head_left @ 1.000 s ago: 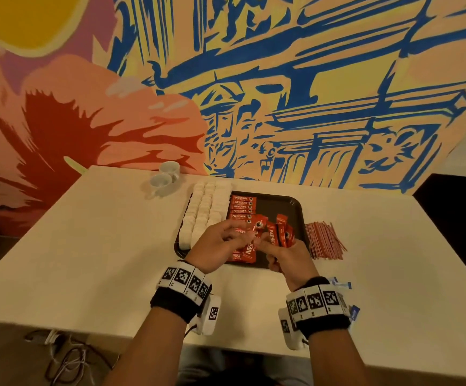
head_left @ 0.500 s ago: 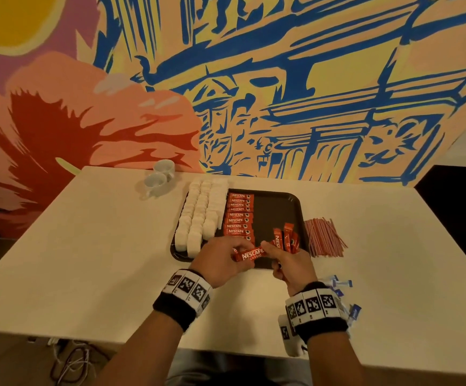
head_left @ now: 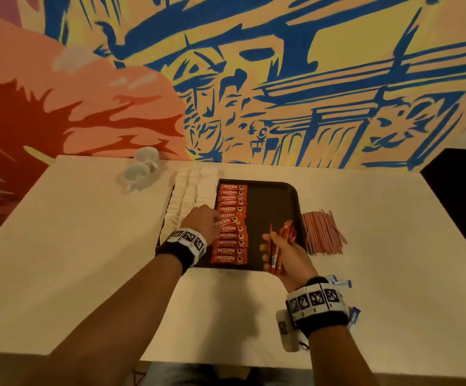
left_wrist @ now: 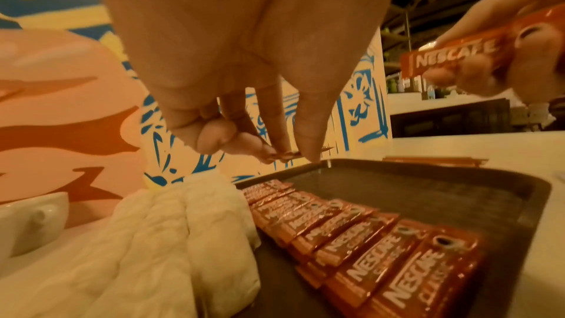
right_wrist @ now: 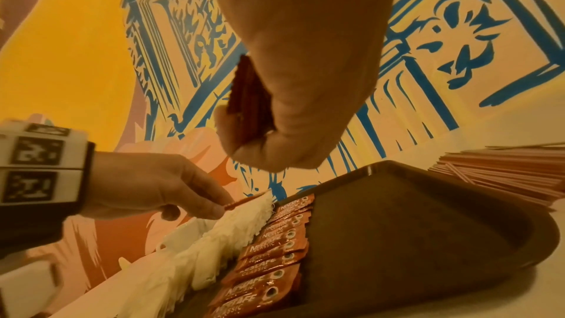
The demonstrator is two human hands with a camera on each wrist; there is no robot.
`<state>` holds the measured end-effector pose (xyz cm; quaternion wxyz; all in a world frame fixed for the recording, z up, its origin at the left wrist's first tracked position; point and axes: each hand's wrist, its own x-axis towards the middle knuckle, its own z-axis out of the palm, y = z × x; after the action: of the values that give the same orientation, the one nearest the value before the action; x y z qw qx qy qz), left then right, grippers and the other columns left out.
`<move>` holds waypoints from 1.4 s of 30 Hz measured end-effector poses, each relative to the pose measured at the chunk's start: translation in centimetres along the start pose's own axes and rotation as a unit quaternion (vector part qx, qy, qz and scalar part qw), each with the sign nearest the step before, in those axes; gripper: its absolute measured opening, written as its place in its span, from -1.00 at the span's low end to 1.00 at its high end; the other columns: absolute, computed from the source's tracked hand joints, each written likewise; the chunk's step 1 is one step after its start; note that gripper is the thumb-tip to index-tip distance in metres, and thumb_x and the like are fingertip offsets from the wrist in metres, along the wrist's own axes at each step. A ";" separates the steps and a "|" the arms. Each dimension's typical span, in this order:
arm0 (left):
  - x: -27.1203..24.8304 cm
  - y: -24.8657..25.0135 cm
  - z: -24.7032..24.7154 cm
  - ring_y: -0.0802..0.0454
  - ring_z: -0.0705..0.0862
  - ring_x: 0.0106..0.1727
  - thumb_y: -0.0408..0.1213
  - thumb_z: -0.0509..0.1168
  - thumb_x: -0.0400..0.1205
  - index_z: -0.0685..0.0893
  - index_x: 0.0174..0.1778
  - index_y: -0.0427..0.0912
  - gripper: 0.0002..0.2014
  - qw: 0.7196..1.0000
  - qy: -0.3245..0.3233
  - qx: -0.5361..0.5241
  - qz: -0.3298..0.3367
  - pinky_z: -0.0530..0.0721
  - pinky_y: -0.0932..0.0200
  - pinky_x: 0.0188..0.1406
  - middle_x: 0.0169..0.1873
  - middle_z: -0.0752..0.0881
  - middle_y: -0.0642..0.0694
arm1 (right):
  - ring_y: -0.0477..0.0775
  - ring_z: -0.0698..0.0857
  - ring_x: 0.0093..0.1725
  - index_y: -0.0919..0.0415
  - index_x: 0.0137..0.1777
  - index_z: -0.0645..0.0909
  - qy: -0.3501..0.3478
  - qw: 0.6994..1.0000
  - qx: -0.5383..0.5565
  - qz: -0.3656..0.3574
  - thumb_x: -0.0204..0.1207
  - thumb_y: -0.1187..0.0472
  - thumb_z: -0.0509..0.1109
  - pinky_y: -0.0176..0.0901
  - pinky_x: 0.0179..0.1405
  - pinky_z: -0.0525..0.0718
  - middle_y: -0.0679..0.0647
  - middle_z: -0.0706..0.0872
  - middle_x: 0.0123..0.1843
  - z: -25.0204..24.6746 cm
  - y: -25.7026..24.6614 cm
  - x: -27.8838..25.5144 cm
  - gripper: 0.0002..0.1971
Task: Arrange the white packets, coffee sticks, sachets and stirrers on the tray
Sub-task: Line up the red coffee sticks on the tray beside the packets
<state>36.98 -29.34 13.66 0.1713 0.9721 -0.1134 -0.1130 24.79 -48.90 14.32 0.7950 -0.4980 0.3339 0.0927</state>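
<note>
We slot one red Nescafé coffee stick (head_left: 226, 220) into its column.
Our left hand (head_left: 202, 221) pinches it above the black plastic tray (head_left: 273, 207); our right hand (head_left: 287, 257) grips spare sticks (head_left: 277, 252), feeding the row.

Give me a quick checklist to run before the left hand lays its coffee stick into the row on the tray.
1. Left hand pinches one coffee stick: ok.
2. Stick lined up with the row of sticks: not ok, it is tilted.
3. Right hand holds spare sticks: ok.
4. Free space on tray right of the row: ok.
5. White packets in rows beside the sticks: ok.
6. Stirrers on tray: not ok, on the table.
</note>
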 end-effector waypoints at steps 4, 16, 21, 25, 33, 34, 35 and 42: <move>3.1 0.2 1.6 -0.12 0.62 0.30 -0.21 0.36 0.65 0.73 0.33 0.03 -0.68 0.998 -0.031 0.045 -0.014 0.66 -0.03 0.29 0.31 0.64 -0.07 | 0.12 0.78 -0.16 0.33 0.28 0.70 0.000 1.000 0.008 0.008 0.67 0.21 0.46 -0.05 -0.30 0.75 0.20 0.81 -0.11 -0.6 -0.1 1.1 -0.74; 6.2 0.8 4.0 -0.17 0.57 0.33 -0.31 0.32 0.63 0.70 0.30 -0.11 -0.69 0.993 -0.078 0.084 -0.013 0.65 -0.06 0.32 0.30 0.61 -0.16 | 0.22 0.82 0.12 0.16 0.22 0.76 0.049 0.998 -0.048 0.005 0.57 0.09 0.57 0.15 0.14 0.73 0.16 0.89 0.05 -1.1 -0.3 5.1 -0.73; 6.3 0.8 3.3 -0.14 0.55 0.39 -0.28 0.39 0.60 0.68 0.38 -0.03 -0.61 0.995 -0.083 0.049 -0.013 0.60 -0.03 0.41 0.36 0.58 -0.13 | 0.07 0.68 -0.27 0.23 0.11 0.76 0.030 0.998 -0.056 0.006 0.57 0.09 0.57 -0.07 -0.21 0.63 0.16 0.76 -0.23 -0.8 -0.5 5.7 -0.76; 5.4 1.3 1.7 -0.05 0.61 0.38 -0.17 0.41 0.64 0.70 0.35 0.04 -0.66 0.998 -0.051 -0.044 -0.003 0.58 0.04 0.40 0.35 0.64 -0.04 | -0.05 0.64 -0.34 0.19 0.07 0.77 0.026 0.999 -0.045 0.000 0.54 0.10 0.60 -0.19 -0.37 0.56 0.08 0.75 -0.23 0.0 -0.9 5.8 -0.79; -0.1 3.1 -2.7 0.35 0.70 0.07 -0.12 0.53 0.56 0.77 0.19 0.01 -0.72 0.926 -0.141 -0.332 0.114 0.61 0.41 0.09 0.06 0.77 0.16 | -0.08 0.60 -0.39 0.20 0.00 0.75 -0.033 0.999 0.008 -0.038 0.43 0.16 0.65 -0.25 -0.45 0.50 0.09 0.71 -0.25 1.3 -1.7 3.8 -0.78; -0.7 3.3 -2.8 0.36 0.70 0.04 -0.18 0.55 0.55 0.78 0.11 0.02 -0.77 0.926 -0.118 -0.336 0.127 0.63 0.36 0.10 0.00 0.78 0.18 | -0.08 0.60 -0.40 0.21 0.01 0.75 -0.046 0.998 0.007 -0.046 0.38 0.13 0.66 -0.26 -0.48 0.50 0.14 0.70 -0.20 1.5 -1.7 3.3 -0.73; -1.4 3.3 -2.8 0.36 0.70 0.00 -0.22 0.54 0.55 0.78 0.03 0.05 -0.82 0.928 -0.089 -0.334 0.136 0.63 0.31 0.09 -0.06 0.78 0.20 | -0.07 0.59 -0.40 0.22 0.02 0.75 -0.058 0.997 0.004 -0.052 0.34 0.10 0.66 -0.27 -0.49 0.49 0.20 0.69 -0.14 1.7 -1.6 2.8 -0.68; -5.8 2.8 -3.7 0.30 0.54 0.13 -0.22 0.48 0.59 0.77 -0.04 0.12 -0.88 0.955 0.154 -0.125 0.221 0.43 0.41 0.16 0.08 0.69 0.28 | -0.12 0.49 -0.45 0.17 0.25 0.81 -0.114 0.992 0.038 -0.036 0.58 -0.30 0.38 -0.31 -0.55 0.44 0.13 0.77 -0.11 1.7 -0.8 -0.8 -0.44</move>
<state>31.95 -29.23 19.11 0.3279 0.8991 -0.2825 0.0659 25.34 -47.67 15.90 0.8491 -0.4651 0.2264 0.1075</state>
